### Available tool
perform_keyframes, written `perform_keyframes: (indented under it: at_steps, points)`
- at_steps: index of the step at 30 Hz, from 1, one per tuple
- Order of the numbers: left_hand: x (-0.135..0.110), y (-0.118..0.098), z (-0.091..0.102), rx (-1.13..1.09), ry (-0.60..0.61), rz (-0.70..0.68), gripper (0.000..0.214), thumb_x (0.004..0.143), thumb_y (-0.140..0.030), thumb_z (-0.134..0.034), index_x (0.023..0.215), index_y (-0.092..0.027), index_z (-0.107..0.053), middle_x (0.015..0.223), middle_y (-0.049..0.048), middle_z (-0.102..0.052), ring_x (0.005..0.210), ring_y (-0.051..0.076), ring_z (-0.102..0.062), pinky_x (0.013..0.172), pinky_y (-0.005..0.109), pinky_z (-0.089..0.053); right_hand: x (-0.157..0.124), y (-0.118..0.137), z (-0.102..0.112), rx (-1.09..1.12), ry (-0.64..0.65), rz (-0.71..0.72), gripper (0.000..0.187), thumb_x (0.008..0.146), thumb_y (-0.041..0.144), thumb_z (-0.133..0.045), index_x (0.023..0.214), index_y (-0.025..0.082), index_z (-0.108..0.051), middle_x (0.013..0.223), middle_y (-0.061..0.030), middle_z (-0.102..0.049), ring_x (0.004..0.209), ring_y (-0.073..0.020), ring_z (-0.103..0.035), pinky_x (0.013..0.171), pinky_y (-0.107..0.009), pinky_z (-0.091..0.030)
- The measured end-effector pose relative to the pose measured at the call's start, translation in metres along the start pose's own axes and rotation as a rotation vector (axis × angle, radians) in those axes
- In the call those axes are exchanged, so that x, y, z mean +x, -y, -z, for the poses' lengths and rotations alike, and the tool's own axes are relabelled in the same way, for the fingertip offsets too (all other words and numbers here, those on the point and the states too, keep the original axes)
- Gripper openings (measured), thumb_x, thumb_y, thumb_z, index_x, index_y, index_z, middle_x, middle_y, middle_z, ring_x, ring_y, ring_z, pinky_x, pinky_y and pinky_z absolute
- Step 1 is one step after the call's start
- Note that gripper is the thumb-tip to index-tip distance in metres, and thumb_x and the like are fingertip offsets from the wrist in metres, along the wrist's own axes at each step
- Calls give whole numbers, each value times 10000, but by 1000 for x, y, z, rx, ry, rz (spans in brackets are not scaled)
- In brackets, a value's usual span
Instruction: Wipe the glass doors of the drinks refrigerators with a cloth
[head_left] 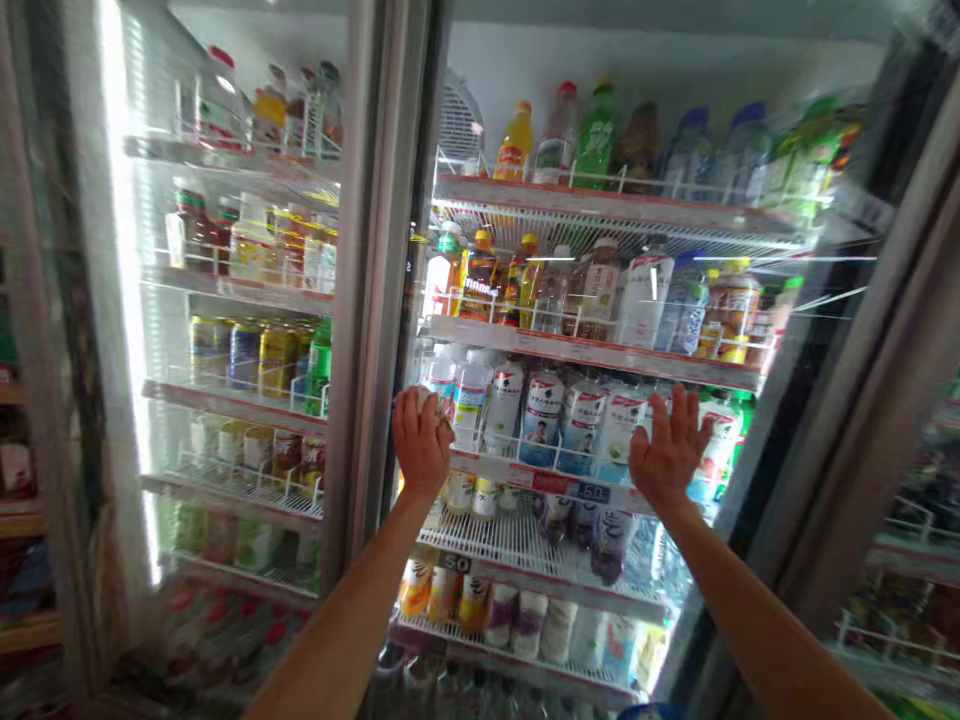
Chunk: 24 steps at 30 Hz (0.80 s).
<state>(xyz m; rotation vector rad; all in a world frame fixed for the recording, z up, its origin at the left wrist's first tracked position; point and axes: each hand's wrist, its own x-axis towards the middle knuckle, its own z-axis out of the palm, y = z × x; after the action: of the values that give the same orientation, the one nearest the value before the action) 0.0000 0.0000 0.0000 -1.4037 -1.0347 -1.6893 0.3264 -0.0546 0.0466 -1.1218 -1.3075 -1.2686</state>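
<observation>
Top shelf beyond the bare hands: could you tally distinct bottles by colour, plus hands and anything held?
Bare left hand: 1
Bare right hand: 1
Whitish crumpled wad in the left hand: 1
Yellow bottle with orange cap: 1
Red-capped bottle: 1
Green plastic bottle: 1
Blue-capped pale bottles: 2
Total: 8
Uncounted, too blurred: dark brown shape, green cluster.

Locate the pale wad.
In the head view, left of centre: the pale wad is in the left hand, just right of the metal door frame.

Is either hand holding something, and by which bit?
The left hand holds a pale, crumpled thing, maybe cloth; which part is unclear. The right hand holds nothing.
</observation>
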Motion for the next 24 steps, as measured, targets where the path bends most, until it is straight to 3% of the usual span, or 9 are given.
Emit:
perform_keyframes:
  at_steps: [3, 6, 9, 12, 14, 16, 19, 22, 24]
  points:
    - [-13, -47, -9, -73, 41, -138, 356, 843, -148, -470, 1197, -121, -484, 1390, 169, -373, 1377, 274, -192, 1085, 473, -297, -1, -2, 0, 6, -8, 1, 507, 884, 305, -404, 1372, 174, -364, 1438, -154, -346, 1371, -270, -234, 1092, -518, -174]
    - [-39, -83, -11, -162, 176, -465, 347, 838, -161, -479, 1184, -173, -505, 1406, 95, -388, 1367, 260, -231, 1078, 429, -322, -1, -5, 1, 19, -6, 7, 501, 883, 312, -405, 1365, 177, -377, 1436, -148, -352, 1364, -276, -251, 1085, -523, -186]
    - [-63, -85, -4, -188, 292, -670, 353, 849, -185, -471, 1198, -226, -509, 1402, 37, -413, 1361, 237, -256, 1089, 408, -302, 0, -6, 2, 32, 7, 8, 499, 880, 320, -403, 1359, 179, -385, 1443, -139, -343, 1360, -282, -259, 1082, -531, -188]
    - [-55, -46, 5, -110, 252, -497, 354, 863, -174, -449, 1212, -208, -498, 1360, 74, -460, 1375, 237, -220, 1102, 432, -268, -1, -5, 3, 40, 25, 3, 500, 879, 317, -400, 1359, 180, -385, 1450, -130, -332, 1363, -280, -251, 1087, -527, -181]
    - [-33, -17, 6, -40, 165, -299, 387, 868, -167, -435, 1255, -168, -455, 1378, 135, -422, 1386, 247, -181, 1096, 456, -269, -1, -4, 3, 42, 28, -3, 505, 879, 306, -395, 1368, 182, -370, 1456, -127, -322, 1370, -275, -235, 1094, -524, -167]
    - [-11, -3, 2, -10, 74, -139, 437, 868, -166, -428, 1304, -144, -395, 1422, 177, -337, 1393, 262, -148, 1087, 489, -272, -2, -2, 2, 41, 25, -16, 515, 880, 289, -386, 1383, 186, -345, 1464, -123, -308, 1377, -271, -216, 1100, -528, -150]
    - [4, -26, -7, -70, 31, -157, 444, 858, -164, -448, 1298, -130, -394, 1428, 184, -316, 1392, 275, -140, 1082, 499, -285, -3, -1, 1, 39, 25, -33, 524, 882, 279, -381, 1396, 195, -323, 1469, -118, -300, 1379, -270, -211, 1102, -530, -144]
    - [-5, -73, -15, -169, 131, -438, 379, 847, -190, -491, 1224, -157, -478, 1355, 124, -437, 1381, 266, -184, 1081, 453, -315, -4, -2, 1, 44, 21, -25, 526, 883, 289, -393, 1397, 207, -323, 1467, -113, -304, 1373, -268, -229, 1104, -523, -150]
    - [-10, -90, -17, -210, 206, -594, 352, 843, -203, -506, 1195, -183, -510, 1318, 81, -487, 1373, 254, -213, 1080, 430, -326, -4, -3, 1, 51, 8, -13, 532, 881, 288, -401, 1401, 216, -315, 1469, -108, -302, 1372, -264, -233, 1106, -517, -151]
